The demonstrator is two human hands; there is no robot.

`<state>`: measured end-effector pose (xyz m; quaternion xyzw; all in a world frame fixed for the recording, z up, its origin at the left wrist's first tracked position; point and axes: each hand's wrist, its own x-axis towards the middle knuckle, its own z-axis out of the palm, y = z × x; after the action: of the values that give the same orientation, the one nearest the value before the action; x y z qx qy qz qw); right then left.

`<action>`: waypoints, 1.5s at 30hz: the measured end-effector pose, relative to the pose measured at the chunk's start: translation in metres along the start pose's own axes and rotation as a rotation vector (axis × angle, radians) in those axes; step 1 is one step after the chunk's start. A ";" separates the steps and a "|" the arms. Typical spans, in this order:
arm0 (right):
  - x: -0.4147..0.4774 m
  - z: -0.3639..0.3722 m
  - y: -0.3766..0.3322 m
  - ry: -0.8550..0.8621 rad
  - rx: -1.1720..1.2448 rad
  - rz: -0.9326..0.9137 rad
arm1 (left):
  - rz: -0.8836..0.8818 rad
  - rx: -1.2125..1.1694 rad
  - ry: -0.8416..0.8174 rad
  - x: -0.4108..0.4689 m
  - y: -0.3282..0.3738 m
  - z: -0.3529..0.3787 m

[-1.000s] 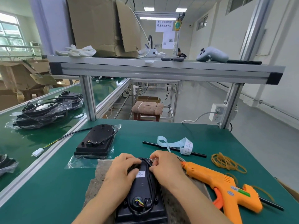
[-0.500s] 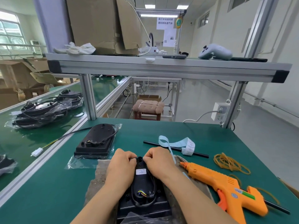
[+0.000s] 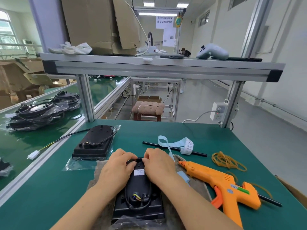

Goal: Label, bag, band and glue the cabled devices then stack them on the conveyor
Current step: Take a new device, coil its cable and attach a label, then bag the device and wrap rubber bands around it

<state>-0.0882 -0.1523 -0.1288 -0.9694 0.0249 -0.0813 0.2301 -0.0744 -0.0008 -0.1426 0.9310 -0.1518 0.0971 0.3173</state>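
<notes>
Labelled black device (image 3: pixel 138 188) lies on the grey mat (image 3: pixel 98 170) at the table's (image 3: pixel 49 188) near edge. Left grip (image 3: pixel 119 168) and right grip (image 3: pixel 157 165) are both curled at its far end, pinching the cable (image 3: pixel 126 195). Best to tuck that loop snug round the housing, with no slack, before bagging.

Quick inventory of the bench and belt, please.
Black cabled device with white label: one, black, on grey mat.
Second black device: one, black, on clear bag, left on table.
Orange glue gun: one, orange, right of hands.
Tan rubber bands: pile, tan, table's right.
Pale blue label strip: one, blue, behind hands.
Thin black rod: one, black, crossing the strip.
Bagged black devices: several, black, conveyor at left.
Hands: two, left hand, right hand, gripping labelled device's far end.
</notes>
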 end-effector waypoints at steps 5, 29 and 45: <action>0.009 -0.043 0.038 0.210 0.299 0.171 | -0.037 -0.119 0.046 -0.006 0.001 -0.002; 0.017 -0.121 0.182 0.566 0.742 0.571 | -0.045 -0.332 0.271 -0.009 0.021 -0.010; 0.019 -0.116 0.175 0.523 1.066 0.572 | -0.075 -0.391 0.254 -0.012 0.019 -0.015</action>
<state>-0.0906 -0.3615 -0.1025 -0.6262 0.2928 -0.2512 0.6775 -0.0934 -0.0038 -0.1236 0.8371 -0.0920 0.1702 0.5117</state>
